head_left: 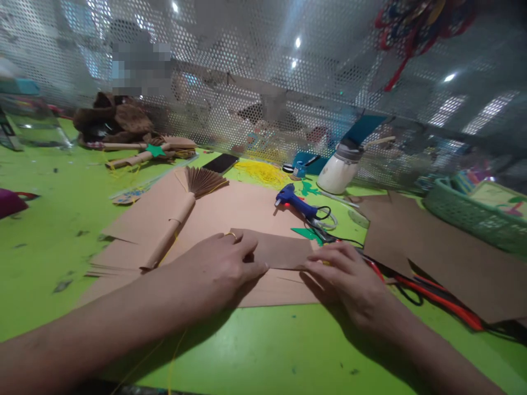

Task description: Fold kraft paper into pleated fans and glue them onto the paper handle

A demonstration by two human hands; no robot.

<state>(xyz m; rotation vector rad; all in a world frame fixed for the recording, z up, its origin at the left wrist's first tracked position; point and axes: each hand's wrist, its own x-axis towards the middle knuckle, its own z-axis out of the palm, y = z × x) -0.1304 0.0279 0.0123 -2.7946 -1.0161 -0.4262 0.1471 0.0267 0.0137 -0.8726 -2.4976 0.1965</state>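
Note:
A strip of brown paper (pixel 284 253) lies between my hands, above lighter brown paper sheets (pixel 242 203). My left hand (pixel 220 260), with a ring on one finger, has its fingers curled and grips the strip's left end. At the right end, my right hand (pixel 346 274) pinches the strip between thumb and fingers. Left of the strip, on the sheets, rests a rolled paper tube (pixel 173 230) with a pleated paper fan (pixel 201 184) at its top. A blue glue gun (pixel 296 202) with a small red light lies behind the strip, near green paper pieces (pixel 308 235).
Red-handled scissors (pixel 440 299) and dark brown sheets (pixel 436 236) lie at right, before a green basket (pixel 477 216). Farther back are a white jar (pixel 340 169), yellow strands (pixel 263 173), a phone (pixel 221 162) and a paper piece with a green star (pixel 155 150). A perforated metal screen (pixel 230 60) bounds the table.

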